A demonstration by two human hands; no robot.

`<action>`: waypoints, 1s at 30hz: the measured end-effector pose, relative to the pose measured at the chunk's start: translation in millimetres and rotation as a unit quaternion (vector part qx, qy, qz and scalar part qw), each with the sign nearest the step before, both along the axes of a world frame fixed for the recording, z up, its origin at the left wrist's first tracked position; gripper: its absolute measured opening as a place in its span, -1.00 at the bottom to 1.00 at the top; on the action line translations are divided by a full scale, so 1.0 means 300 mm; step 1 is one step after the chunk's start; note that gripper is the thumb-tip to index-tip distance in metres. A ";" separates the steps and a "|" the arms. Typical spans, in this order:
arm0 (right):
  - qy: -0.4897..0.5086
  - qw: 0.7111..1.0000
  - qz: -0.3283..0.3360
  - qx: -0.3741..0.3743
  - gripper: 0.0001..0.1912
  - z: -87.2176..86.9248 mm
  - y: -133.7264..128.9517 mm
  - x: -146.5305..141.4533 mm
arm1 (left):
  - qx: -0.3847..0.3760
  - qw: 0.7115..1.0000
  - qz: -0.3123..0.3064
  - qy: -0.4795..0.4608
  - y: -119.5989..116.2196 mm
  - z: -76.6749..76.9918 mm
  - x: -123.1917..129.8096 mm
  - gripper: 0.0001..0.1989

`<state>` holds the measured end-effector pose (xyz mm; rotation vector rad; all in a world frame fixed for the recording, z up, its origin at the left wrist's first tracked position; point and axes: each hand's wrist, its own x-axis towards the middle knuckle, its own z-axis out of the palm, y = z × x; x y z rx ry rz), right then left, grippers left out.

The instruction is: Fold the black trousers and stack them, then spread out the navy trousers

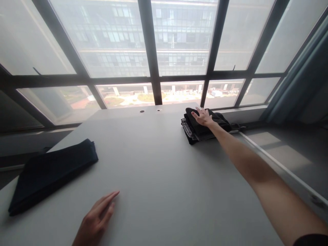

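Observation:
A stack of folded dark clothes (pixel 194 128) lies at the far right part of the white table (pixel 143 164), with a grey patterned layer showing at its left side. My right hand (pixel 203 117) rests on top of this stack, fingers spread, my arm stretched out over the table. Low in the view, my left hand (pixel 98 215) is over the near part of the table, its fingers stretched out and holding nothing. To the left of it lies a folded dark navy garment (pixel 55 171), seemingly trousers, apart from both hands.
Two small round holes, one a dark cable hole (pixel 141 111), sit near the table's far edge. Large windows with dark frames (pixel 151 51) rise behind. A blue-grey curtain (pixel 297 82) hangs at the right, above the grey floor (pixel 287 150) beyond the table's right edge.

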<state>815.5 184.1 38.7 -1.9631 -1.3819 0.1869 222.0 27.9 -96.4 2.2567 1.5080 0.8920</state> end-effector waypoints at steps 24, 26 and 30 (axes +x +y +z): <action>-0.071 0.974 0.213 0.027 -0.49 -0.309 -0.359 -0.776 | -0.004 0.996 -0.081 0.021 -0.025 -0.009 0.007 -0.70; -0.020 0.970 0.244 -0.012 -0.48 -0.381 -0.396 -0.860 | -0.011 0.996 -0.083 0.020 -0.040 0.002 0.013 -0.72; 0.033 0.963 0.265 -0.042 -0.48 -0.473 -0.415 -0.946 | -0.029 0.995 -0.088 0.024 -0.068 0.027 0.020 -0.75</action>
